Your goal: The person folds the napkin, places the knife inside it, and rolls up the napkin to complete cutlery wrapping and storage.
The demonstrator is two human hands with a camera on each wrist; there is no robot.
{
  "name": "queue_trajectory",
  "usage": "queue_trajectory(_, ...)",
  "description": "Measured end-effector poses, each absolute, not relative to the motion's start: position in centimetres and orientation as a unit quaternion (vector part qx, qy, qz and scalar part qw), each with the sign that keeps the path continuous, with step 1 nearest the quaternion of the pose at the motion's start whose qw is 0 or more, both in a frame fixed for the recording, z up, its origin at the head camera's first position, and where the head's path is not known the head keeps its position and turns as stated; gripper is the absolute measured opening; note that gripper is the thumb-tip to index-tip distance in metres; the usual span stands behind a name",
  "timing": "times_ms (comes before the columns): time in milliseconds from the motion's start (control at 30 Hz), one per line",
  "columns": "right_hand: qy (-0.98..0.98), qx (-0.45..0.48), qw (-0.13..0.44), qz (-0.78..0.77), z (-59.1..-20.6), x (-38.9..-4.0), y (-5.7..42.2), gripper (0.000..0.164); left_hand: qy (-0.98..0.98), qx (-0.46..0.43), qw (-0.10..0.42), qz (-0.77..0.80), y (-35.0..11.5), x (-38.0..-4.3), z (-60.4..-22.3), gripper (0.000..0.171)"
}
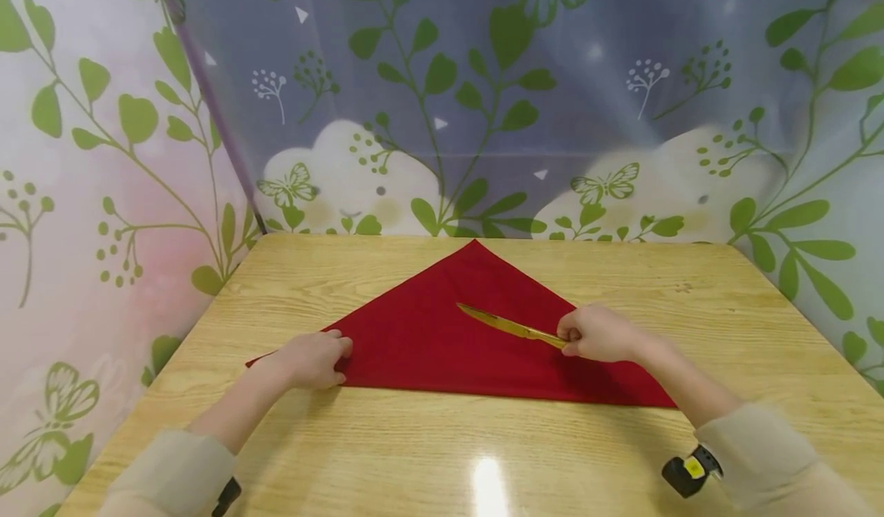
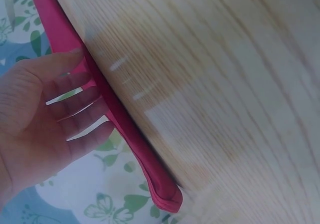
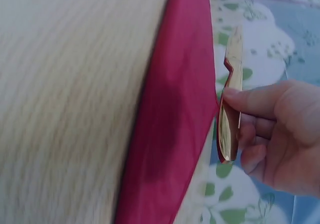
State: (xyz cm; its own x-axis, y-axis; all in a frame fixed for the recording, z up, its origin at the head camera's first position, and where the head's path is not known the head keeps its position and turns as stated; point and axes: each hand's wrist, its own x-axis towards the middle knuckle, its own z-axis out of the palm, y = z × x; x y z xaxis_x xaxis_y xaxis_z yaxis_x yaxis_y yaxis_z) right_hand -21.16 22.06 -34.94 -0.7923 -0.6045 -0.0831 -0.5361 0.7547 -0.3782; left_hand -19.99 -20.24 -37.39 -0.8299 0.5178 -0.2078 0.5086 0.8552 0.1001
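Note:
A red cloth napkin [image 1: 414, 344] lies folded into a triangle on the wooden table, its point toward the back wall. My right hand [image 1: 604, 334] pinches the handle of a gold table knife [image 1: 507, 325] above the right half of the cloth. In the right wrist view, the thumb and fingers of the right hand [image 3: 285, 129] grip the knife handle [image 3: 229, 129], with the blade free. My left hand [image 1: 314, 360] rests on the left part of the cloth. The left wrist view shows relaxed fingers [image 2: 82, 116] touching the cloth near its folded edge.
The light wooden table [image 1: 428, 456] extends around the cloth on all sides. Behind it hangs a curtain [image 1: 587, 103] printed with green leaves, butterflies and clouds. A small black device [image 1: 685, 475] is at the right wrist.

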Motion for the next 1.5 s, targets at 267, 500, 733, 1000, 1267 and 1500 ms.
queue_trajectory(267, 0.899, -0.346, 0.179, -0.2, -35.5, -21.1, 19.5, 0.012, 0.958, 0.269, 0.103, 0.012, -20.2, -20.0, -37.4, 0.018)
queue_trajectory(500, 0.877, -0.367, 0.236, -0.203, -36.2, -21.1, 18.2, 0.014, 0.958, 0.266, 0.102, 0.012, -20.3, -19.9, -37.5, 0.019)
queue_trajectory(733, 0.875, -0.368, 0.248, -0.194, -37.3, -21.3, 17.6, 0.016, 0.958, 0.267, 0.103, 0.015, -20.3, -19.9, -37.5, 0.019)
queue_trajectory(1000, 0.885, -0.357, 0.243, -0.174, -37.6, -21.4, 17.3, 0.009, 0.957, 0.268, 0.105, 0.022, -20.4, -19.9, -37.5, 0.019)
queue_trajectory(1267, 0.897, -0.365, 0.204, -0.144, -37.6, -21.1, 17.1, 0.009, 0.957, 0.269, 0.106, 0.023, -20.4, -19.9, -37.5, 0.02)
queue_trajectory(1500, 0.899, -0.392, 0.149, -0.128, -37.9, -20.7, 17.1, 0.013, 0.957, 0.267, 0.108, 0.022, -20.5, -20.0, -37.7, 0.02)
